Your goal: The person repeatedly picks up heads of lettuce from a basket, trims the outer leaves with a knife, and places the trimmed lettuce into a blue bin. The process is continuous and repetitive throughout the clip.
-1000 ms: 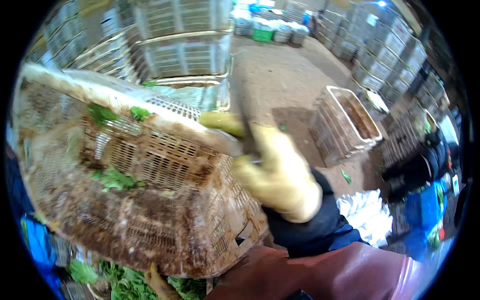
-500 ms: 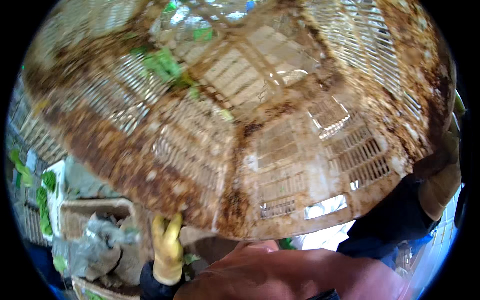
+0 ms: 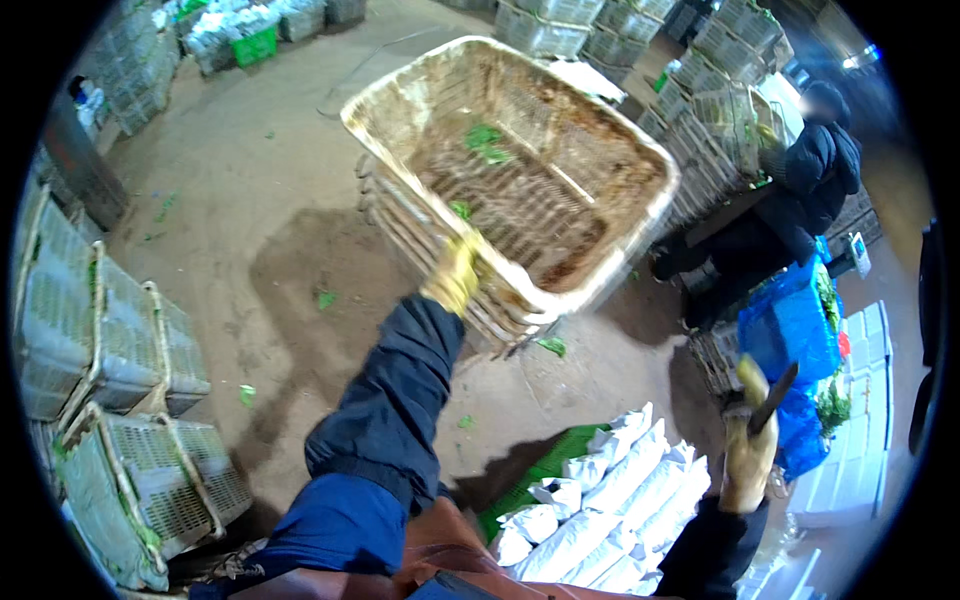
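Note:
My left hand (image 3: 450,275), in a yellow glove, is closed on the near left rim of a muddy white plastic crate (image 3: 540,170), held out at the upper centre with leafy scraps inside. Several more rims show beneath that crate, nested with it. Its shadow lies on the floor to its left. My right hand (image 3: 750,445), also in a yellow glove, is at the lower right, apart from the crate, closed on a dark-bladed knife (image 3: 775,395) that points upward.
Crate stacks line the left (image 3: 125,340) and back (image 3: 540,25). A person in dark clothes (image 3: 800,200) stands at the right beside a blue plastic-covered load (image 3: 785,320) and white foam boxes (image 3: 850,440). White sacks (image 3: 620,510) lie low in front. A post (image 3: 85,170) stands at back left.
The crate that filled the view has moved away from me to the upper centre. My left hand has risen with it on its rim. My right hand has come down, apart from it.

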Available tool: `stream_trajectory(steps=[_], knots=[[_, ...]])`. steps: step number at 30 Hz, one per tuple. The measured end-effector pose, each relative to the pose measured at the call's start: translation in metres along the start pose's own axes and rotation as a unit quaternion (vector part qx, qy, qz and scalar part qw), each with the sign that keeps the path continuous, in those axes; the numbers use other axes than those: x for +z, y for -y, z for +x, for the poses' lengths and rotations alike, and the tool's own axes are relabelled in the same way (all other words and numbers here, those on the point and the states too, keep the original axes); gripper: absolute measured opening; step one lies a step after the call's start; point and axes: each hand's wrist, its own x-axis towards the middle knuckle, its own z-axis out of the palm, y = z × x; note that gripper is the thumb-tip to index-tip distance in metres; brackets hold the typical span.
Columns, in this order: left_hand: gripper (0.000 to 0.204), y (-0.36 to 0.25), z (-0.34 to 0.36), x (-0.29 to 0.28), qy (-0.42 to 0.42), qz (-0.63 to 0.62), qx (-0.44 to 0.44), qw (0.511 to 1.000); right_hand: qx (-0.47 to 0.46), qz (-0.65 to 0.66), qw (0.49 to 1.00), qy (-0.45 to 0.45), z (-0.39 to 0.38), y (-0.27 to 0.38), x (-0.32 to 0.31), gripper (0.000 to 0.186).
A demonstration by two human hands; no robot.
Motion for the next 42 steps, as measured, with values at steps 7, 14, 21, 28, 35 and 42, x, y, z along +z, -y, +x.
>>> stream_trajectory(steps=[7,14,21,28,35,42], knots=[[0.068,-0.058,0.135,0.14,-0.121,0.169,-0.188,0.96,0.347,0.05,0.936,0.028,0.091,-0.227,-0.107,0.038],[0.093,-0.037,-0.062,0.077,-0.269,0.401,-0.253,0.838,0.273,0.358,0.854,0.26,0.148,-0.171,0.093,0.052],[0.079,-0.211,-0.399,0.002,-0.622,0.554,0.016,0.553,0.375,0.469,0.551,0.58,0.131,0.085,0.216,0.053],[0.079,-0.368,-0.675,-0.062,-0.852,0.501,-0.019,0.151,0.215,0.377,0.458,0.776,0.037,0.234,0.296,0.055],[0.044,-0.429,-0.792,-0.179,-0.813,0.44,-0.242,0.295,0.16,0.353,0.413,0.824,-0.065,0.355,0.344,0.057],[0.017,-0.414,-0.839,-0.158,-0.803,0.352,0.237,0.419,0.126,0.394,0.428,0.804,-0.086,0.558,0.358,0.045]])
